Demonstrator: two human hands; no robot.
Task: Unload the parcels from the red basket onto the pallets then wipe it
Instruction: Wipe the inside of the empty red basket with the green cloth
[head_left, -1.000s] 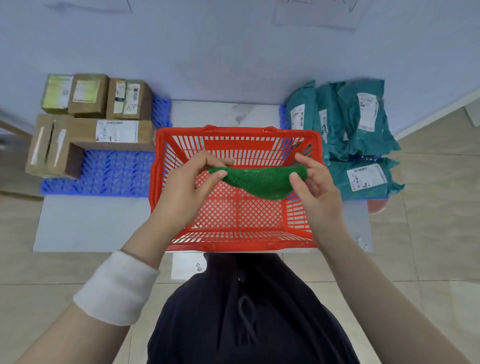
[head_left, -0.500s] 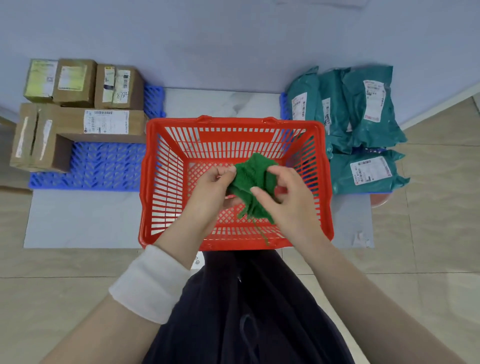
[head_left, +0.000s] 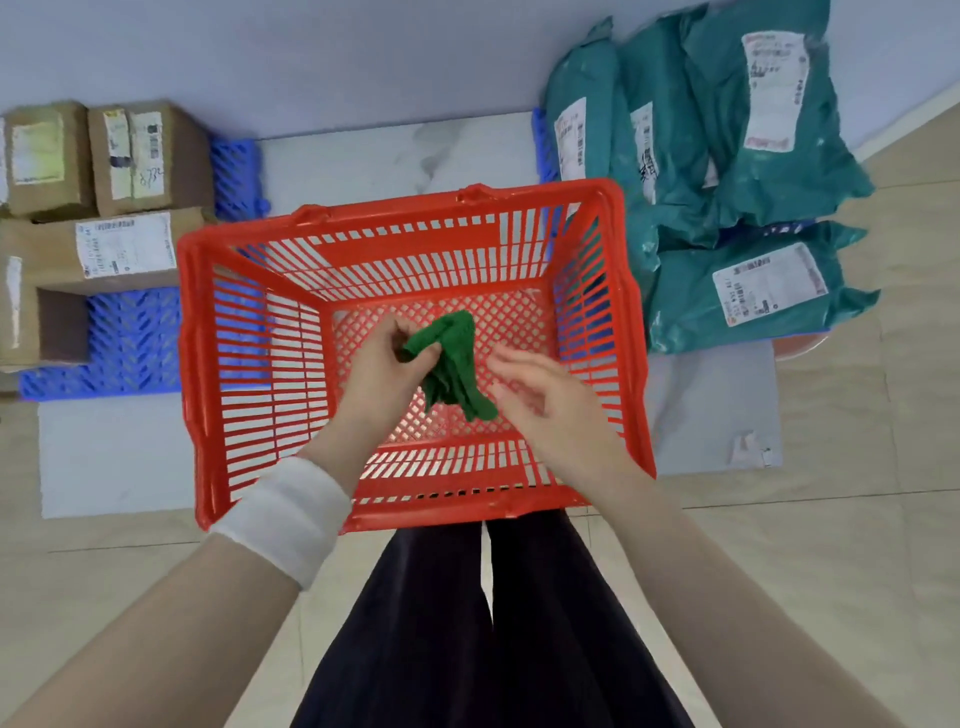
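Head cam, the only view I've got. Red basket (head_left: 395, 202) sits on the floor dead ctr in front of me, btwn the two stacks. I see no parcels in it, just bare mesh floor (head_left: 519, 322). Cardboard boxes (head_left: 124, 244) are on the blue pallet (head_left: 135, 338) to the left. Teal mailers (head_left: 753, 156) are piled on the right, w/ only a sliver of a second pallet (head_left: 540, 145) showing at their far-left edge. So unloading reads as done, imo, and we're on the wipe step.

L hand (head_left: 379, 364), white wristband (head_left: 283, 517) on that forearm, is inside the basket, fingers curled round the upper end of the green cloth (head_left: 452, 364). Cloth is bunched and hangs over the mesh floor; can't tell if its lower tip touches the mesh. R hand (head_left: 545, 400) is just beside that lower tip, fingers loose and spread, gripping nothing as far as I can make out. It's blurred, so I can't say whether a fingertip brushes the cloth.

Next move, my call: cloth looks too scrunched to wipe w/. It needs gathering into a flat pad in one hand, then pressing to the mesh or a side wall. Other hand prob should go to the rim to brace, since a light plastic basket will likely skid on smooth tile. Slots could snag the fabric, so slow strokes.
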